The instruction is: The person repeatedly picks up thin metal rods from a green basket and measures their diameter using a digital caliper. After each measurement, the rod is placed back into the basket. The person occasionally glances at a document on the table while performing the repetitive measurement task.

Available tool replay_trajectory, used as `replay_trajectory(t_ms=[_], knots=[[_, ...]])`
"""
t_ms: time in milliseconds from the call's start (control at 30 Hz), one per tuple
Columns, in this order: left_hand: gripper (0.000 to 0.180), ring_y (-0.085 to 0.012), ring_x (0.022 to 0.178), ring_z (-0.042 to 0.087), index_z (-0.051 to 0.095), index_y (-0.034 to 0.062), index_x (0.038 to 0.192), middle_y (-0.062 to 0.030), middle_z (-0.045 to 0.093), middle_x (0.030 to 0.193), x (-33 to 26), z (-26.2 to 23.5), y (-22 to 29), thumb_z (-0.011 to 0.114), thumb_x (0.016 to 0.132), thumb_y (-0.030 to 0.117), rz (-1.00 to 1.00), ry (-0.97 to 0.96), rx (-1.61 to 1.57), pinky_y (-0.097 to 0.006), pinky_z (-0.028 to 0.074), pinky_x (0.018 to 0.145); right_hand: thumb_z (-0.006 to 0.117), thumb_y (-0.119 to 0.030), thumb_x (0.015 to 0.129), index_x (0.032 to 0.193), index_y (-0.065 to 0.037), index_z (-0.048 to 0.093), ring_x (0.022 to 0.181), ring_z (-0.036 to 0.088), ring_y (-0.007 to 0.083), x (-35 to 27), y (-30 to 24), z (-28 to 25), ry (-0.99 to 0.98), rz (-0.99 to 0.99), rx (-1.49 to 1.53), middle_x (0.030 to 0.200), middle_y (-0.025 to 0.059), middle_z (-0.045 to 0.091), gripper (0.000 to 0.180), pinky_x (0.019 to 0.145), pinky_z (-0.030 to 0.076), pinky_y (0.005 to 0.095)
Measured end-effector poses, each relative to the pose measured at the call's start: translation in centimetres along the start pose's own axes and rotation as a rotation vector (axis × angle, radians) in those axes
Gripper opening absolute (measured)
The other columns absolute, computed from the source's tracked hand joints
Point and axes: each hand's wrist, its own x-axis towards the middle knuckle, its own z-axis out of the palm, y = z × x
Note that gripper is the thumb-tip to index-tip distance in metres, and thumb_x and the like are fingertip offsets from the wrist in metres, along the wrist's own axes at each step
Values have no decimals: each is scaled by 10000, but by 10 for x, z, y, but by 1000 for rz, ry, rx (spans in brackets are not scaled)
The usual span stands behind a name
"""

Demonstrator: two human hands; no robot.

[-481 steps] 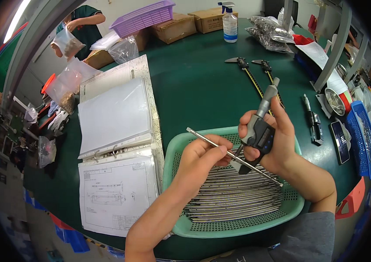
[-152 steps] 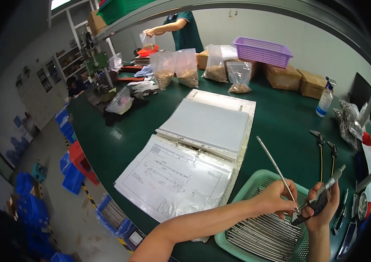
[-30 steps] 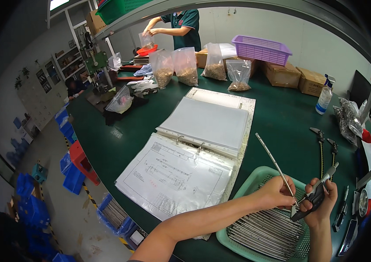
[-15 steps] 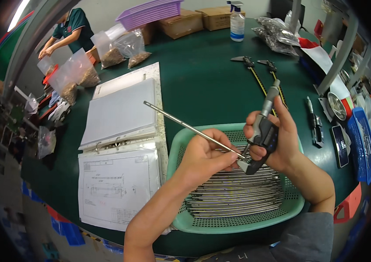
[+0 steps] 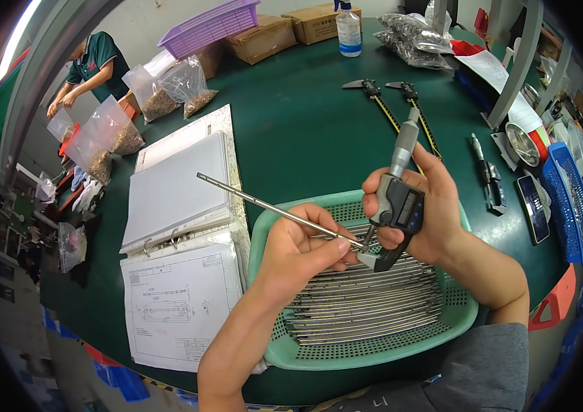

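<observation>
My left hand pinches a thin metal rod near its right end; the far end slants up and to the left over the binder. In my right hand is a digital micrometer, gripped around its frame with the thimble pointing up. The rod's right end sits at the micrometer's jaw; whether both faces touch it is too small to tell. Under both hands stands a green plastic basket holding many similar metal rods, laid side by side.
An open binder with a drawing lies left of the basket. Two calipers rest beyond my right hand. Further right are another micrometer, a phone and a blue basket. A co-worker is at the far left, near bags of small parts.
The whole view has shifted slightly, with things on the table appearing further left and a little higher. The micrometer is turned a bit so its display shows more. Both grips stay the same.
</observation>
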Motion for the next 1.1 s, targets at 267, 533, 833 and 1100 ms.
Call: replay_trajectory(t_ms=[267,533,833,1100], knots=[[210,-160,683,596,429,42,850,-130,583,816,1,0,-1,596,723,28,-14,-2,7,-254,513,585,339,-613,774,815,-13,549,386,460,141,0,2,-1,14,-39,-50,656,94,563,637,386,391,235],[250,-160,757,577,424,35,884,-134,570,863,1,4,-2,610,718,18,6,-55,-48,-261,513,620,352,-609,774,804,-12,554,376,461,137,-1,1,-2,3,-51,-25,647,90,567,631,375,389,232],[243,-153,707,571,418,31,872,-126,563,815,1,3,-3,608,722,11,5,-40,-25,-263,510,598,325,-604,794,823,-6,550,381,466,140,0,3,-2,-38,-55,-9,653,89,568,639,378,387,243],[241,-159,682,572,412,31,859,-129,562,792,1,3,-1,606,716,18,14,-10,-6,-263,512,565,243,-559,837,861,-4,541,389,461,146,2,2,-5,-54,-14,20,683,98,566,630,397,384,249]])
